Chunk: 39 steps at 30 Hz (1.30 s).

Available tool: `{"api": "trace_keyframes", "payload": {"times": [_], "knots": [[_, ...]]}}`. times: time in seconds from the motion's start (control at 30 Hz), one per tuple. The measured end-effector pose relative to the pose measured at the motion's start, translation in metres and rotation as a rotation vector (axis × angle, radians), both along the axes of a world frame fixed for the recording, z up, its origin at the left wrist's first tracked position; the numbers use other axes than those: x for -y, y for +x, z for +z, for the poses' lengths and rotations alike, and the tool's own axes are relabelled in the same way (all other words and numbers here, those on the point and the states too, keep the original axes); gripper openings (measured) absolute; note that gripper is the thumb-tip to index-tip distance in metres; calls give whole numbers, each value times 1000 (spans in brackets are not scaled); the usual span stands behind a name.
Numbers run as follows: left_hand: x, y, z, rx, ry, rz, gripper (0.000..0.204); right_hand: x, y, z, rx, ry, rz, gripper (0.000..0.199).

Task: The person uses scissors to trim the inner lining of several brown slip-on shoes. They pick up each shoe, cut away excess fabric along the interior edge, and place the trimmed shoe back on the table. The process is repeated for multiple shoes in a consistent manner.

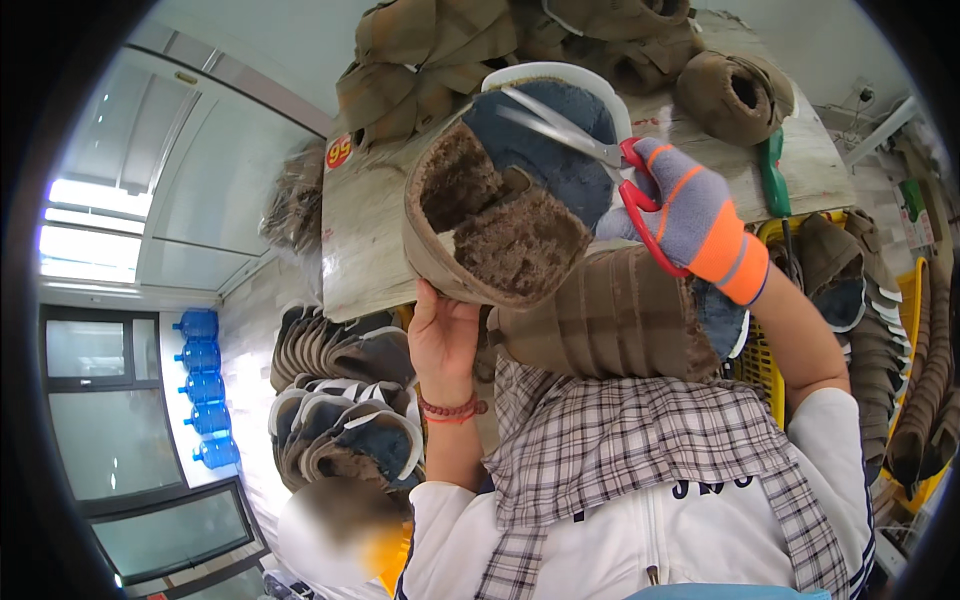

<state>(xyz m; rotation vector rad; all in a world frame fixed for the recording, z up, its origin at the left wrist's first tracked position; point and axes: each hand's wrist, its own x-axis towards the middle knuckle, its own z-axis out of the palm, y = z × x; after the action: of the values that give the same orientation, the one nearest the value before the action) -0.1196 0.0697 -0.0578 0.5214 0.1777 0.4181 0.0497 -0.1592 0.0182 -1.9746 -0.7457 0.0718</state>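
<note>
From the head view, a yellow plastic crate (765,350) stands off the table's right edge, beside the person's right forearm; what fills it is mostly hidden, though a stack of brown slippers with white soles (880,330) rises just right of it. On the other side, near the table's left edge, more dark fleece-lined slippers with white rims (350,430) lie heaped together.

The brown fleece-lined slipper with a blue felt sole and white rim (510,195) is held up in the air in front of the pale wooden table (360,250), sole turned toward the camera, its fuzzy brown lining showing in the open mouth. The bare left hand (442,335), a red bead bracelet at the wrist, is clenched on the slipper's lower edge from below. The right hand (690,215), in a grey knit glove with orange stripes, grasps red-handled scissors (600,150); the steel blades lie open across the blue sole near its rim. More brown slipper uppers (430,50) are piled along the table's far edge.
</note>
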Motion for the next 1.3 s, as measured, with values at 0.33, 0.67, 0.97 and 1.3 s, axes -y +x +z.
{"api": "trace_keyframes", "payload": {"times": [0.33, 0.67, 0.97, 1.3], "knots": [[80, 54, 46, 25, 539, -160, 31, 20, -25, -1, 115, 351, -47, 45], [7, -72, -104, -326, 156, -37, 34, 130, -45, -30, -260, -84, -308, 35], [3, -29, -119, -327, 227, -420, 62, 104, -48, -156, 96, 150, 224, 20], [-28, -5, -47, -125, 156, -203, 72, 21, -4, -96, -722, 709, 661, 58]]}}
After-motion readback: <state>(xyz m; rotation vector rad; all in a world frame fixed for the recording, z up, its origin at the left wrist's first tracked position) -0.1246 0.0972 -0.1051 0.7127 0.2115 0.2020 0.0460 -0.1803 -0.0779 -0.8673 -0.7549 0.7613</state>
